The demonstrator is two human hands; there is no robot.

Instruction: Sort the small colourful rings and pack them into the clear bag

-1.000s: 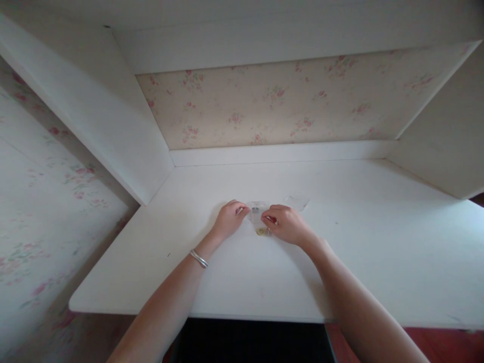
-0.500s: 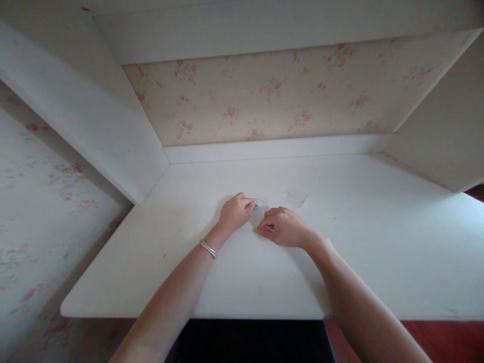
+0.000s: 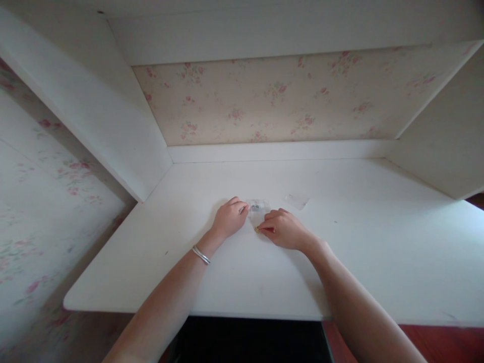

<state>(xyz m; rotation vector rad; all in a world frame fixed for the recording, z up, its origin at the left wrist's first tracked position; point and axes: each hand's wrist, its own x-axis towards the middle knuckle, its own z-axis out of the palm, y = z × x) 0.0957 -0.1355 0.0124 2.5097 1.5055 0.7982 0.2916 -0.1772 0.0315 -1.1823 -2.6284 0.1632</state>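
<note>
A small clear plastic bag (image 3: 264,204) with something small and greyish in it lies flat on the white desk. My left hand (image 3: 229,218) is closed, its thumb and forefinger pinched at the bag's left edge. Just right of and below the bag, my right hand (image 3: 284,229) pinches a small gold-yellow piece (image 3: 257,229), possibly a ring, close to the desktop. Its exact kind is too small to make out. Another clear piece of plastic (image 3: 297,201), perhaps a second bag, lies behind my right hand.
The white desktop (image 3: 378,252) has a low back ledge (image 3: 283,149) and a side panel (image 3: 98,111) at the left. A shelf board (image 3: 264,35) crosses above the floral wallpaper. Something black (image 3: 253,340) stands below the front edge.
My left hand has shifted slightly left and uncovered more of the bag and its greyish content. My right hand stays nearly in place with the gold-yellow piece. The view has tilted a little.
</note>
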